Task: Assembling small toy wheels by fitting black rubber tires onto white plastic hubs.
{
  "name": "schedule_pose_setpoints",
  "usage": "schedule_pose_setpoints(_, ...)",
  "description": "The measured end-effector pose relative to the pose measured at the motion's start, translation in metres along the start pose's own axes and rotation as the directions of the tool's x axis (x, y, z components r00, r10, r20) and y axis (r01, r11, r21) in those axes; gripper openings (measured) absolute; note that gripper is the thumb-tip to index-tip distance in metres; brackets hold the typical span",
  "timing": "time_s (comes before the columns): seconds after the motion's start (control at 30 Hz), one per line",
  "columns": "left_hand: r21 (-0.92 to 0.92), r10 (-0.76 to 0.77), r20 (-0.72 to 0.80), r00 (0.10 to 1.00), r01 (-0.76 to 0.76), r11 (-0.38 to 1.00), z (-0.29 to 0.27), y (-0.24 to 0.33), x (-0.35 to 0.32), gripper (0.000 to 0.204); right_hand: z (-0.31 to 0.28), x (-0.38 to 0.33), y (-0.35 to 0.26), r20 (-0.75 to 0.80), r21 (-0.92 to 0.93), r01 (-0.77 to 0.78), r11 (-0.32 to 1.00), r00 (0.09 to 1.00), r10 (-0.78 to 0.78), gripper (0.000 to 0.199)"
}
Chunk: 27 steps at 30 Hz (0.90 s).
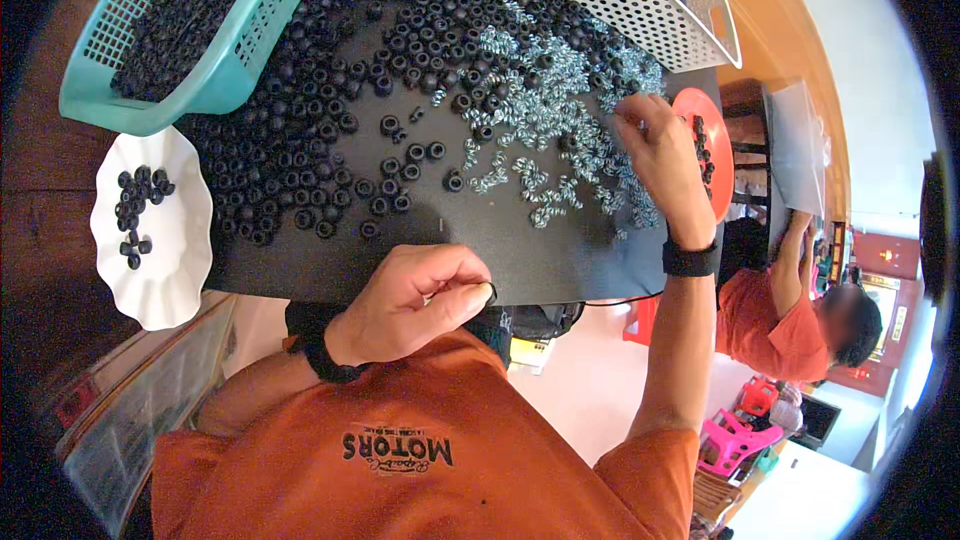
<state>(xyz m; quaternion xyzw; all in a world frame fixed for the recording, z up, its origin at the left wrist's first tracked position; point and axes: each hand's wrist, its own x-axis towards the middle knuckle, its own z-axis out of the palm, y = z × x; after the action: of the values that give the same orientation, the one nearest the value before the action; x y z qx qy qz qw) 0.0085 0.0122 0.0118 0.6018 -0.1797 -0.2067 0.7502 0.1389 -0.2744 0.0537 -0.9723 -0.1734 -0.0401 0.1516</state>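
Close to the table's near edge, my left hand (415,300) pinches a small black round piece (491,293) between thumb and forefinger. My right hand (662,160) is over the right side of a pile of small metal springs (560,100), its fingers drawn together. Whatever they may hold is too small to make out. Many black hollow round pieces (310,140) cover the left and far parts of the dark table (480,240). A few of these lie loose between the heap and the springs.
A teal basket (215,90) and a white perforated basket (620,0), both with black pieces, stand at the back. A white scalloped dish (160,260) at left and a red plate (715,190) at right hold black pieces. Another person (775,315) sits at the right.
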Motion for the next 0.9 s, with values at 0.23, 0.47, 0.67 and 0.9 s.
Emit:
schedule_pose_setpoints(0.23, -0.008, 0.010, -0.011, 1.000, -0.010, 1.000, 0.001, -0.001, -0.001, 0.013, 0.011, 0.009, 0.001, 0.021, -0.089, 0.024, 0.996, 1.000, -0.022, 0.013)
schedule_pose_setpoints(0.47, -0.045, -0.042, 0.014, 0.999, 0.042, 0.998, 0.000, 0.001, -0.003, 0.015, 0.019, 0.014, 0.002, -0.019, -0.131, 0.098, 0.987, 0.995, -0.101, 0.010)
schedule_pose_setpoints(0.67, -0.374, -0.143, -0.058, 0.988, 0.111, 0.921, -0.001, -0.003, -0.008, 0.015, -0.017, -0.013, -0.084, 0.076, 0.243, 0.001, 0.970, 0.997, -0.020, 0.009)
schedule_pose_setpoints(0.9, -0.532, -0.069, -0.040, 0.997, 0.038, 0.846, 0.000, -0.013, -0.007, 0.017, -0.016, -0.063, -0.147, 0.168, 0.578, 0.130, 0.806, 0.947, -0.273, 0.015)
